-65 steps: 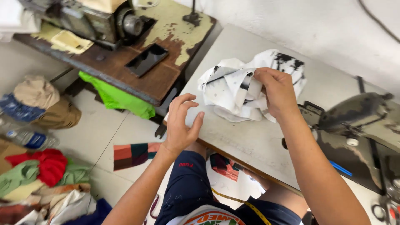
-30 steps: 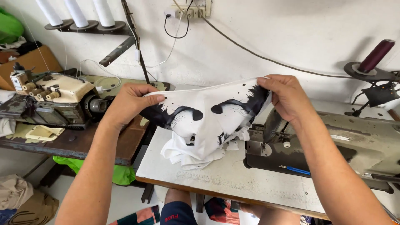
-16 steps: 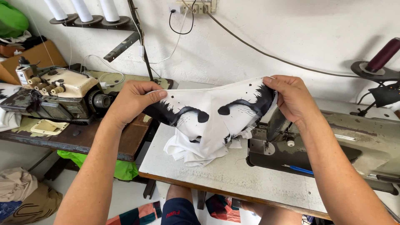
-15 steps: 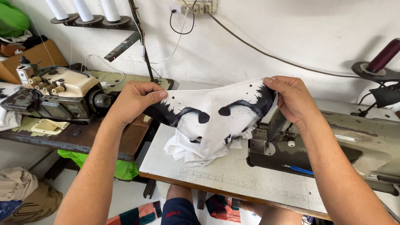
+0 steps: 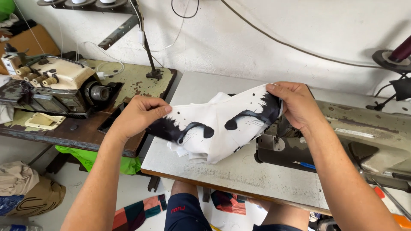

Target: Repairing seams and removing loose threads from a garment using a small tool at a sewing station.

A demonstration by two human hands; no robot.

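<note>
Both grips clench the white cotton cloth with black splashes (image 5: 222,126), left hand (image 5: 137,117) and right hand (image 5: 295,105) stretching its long axis sideways above the pale counter (image 5: 257,175)

Left hand (image 5: 137,115) and right hand (image 5: 295,105) grip white black-printed fabric (image 5: 218,128) above table (image 5: 257,171).

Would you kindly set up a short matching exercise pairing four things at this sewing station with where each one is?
Things:
1. white fabric with black print
2. cream overlock machine
3. bright green cloth
4. grey-green sewing machine

Places:
A. under the brown table
B. held between left hand and right hand
C. on the brown table
D. beneath the right forearm

Pairs: 1-B, 2-C, 3-A, 4-D
</note>
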